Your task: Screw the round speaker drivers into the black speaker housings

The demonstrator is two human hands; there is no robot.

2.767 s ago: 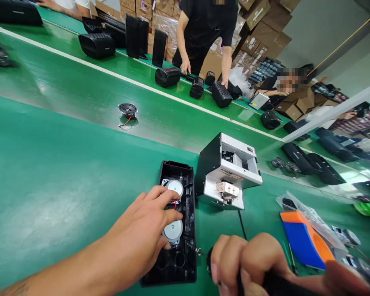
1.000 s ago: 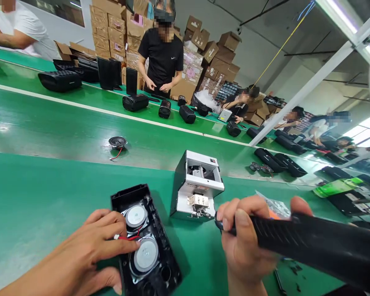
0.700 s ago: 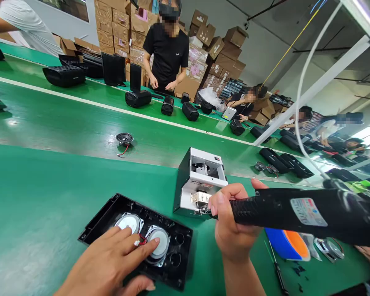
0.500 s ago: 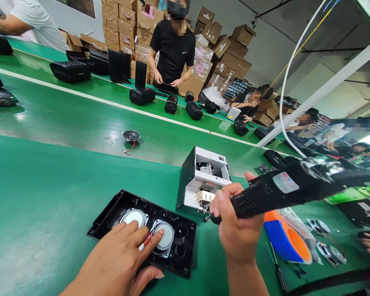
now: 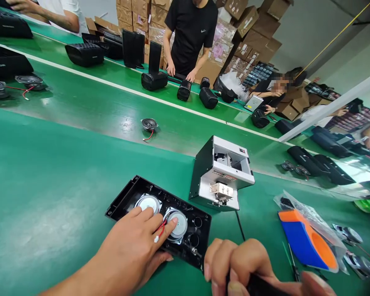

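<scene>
A black speaker housing (image 5: pixel 123 201) lies open on the green bench with two round silver speaker drivers (image 5: pixel 178 224) set in it. My left hand (image 5: pixel 132 250) presses flat on the housing, its fingers over both drivers and a red wire. My right hand (image 5: pixel 240 265) grips a black electric screwdriver (image 5: pixel 262 285) at the bottom edge. The screwdriver's tip (image 5: pixel 193 250) touches the housing's near right corner. A grey and white screw feeder box (image 5: pixel 222 172) stands just behind the housing.
A blue and orange parts tray (image 5: pixel 305 242) and loose drivers in plastic lie to the right. A single small speaker driver (image 5: pixel 149 124) sits on the conveyor belt. Black speaker shells line the far bench, where a person in a black shirt (image 5: pixel 189 33) works. Cardboard boxes are stacked behind.
My right hand brought the screwdriver down from the feeder box to the housing's near right corner. The view tilted downward. My left hand stayed pressed on the drivers.
</scene>
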